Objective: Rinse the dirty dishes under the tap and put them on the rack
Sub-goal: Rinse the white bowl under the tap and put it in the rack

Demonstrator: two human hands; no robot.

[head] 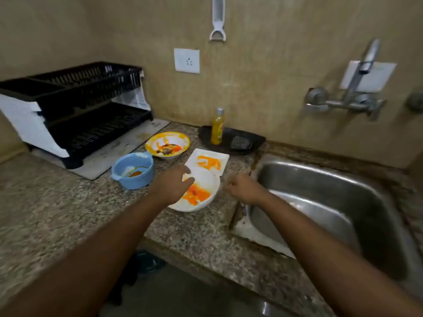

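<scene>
Right now the left hand point(171, 182) reaches over the round white plate point(201, 191) at the centre of the granite counter point(57, 213), its fingers loosely spread and the tips at the plate's far rim at 11 o'clock; whether they actually touch the rim cannot be told through the blur. Orange sauce smears the plate. The right hand point(243, 188) hovers just beside the plate at 3 o'clock, fingers curled loosely inward and holding nothing, above the counter edge next to the steel sink point(332, 202).

Touching the plate at 12 o'clock lies a square white dish point(207, 161), also smeared orange. At 10 o'clock from the plate stands a blue bowl point(132, 170) with leftovers inside, and beyond it, at 11 o'clock, a yellow-rimmed bowl point(167, 144) with food scraps.

Farther back at 12 o'clock a yellow dish soap bottle point(218, 126) stands upright on a black tray point(231, 139) beside a dark scrubber point(240, 143). The black two-tier dish rack point(75, 110) sits at 9 to 10 o'clock, on a white mat point(103, 156). A wall tap point(357, 88) is mounted above the sink at 2 o'clock. A white peeler point(218, 19) hangs on the wall over a socket point(186, 60).
</scene>
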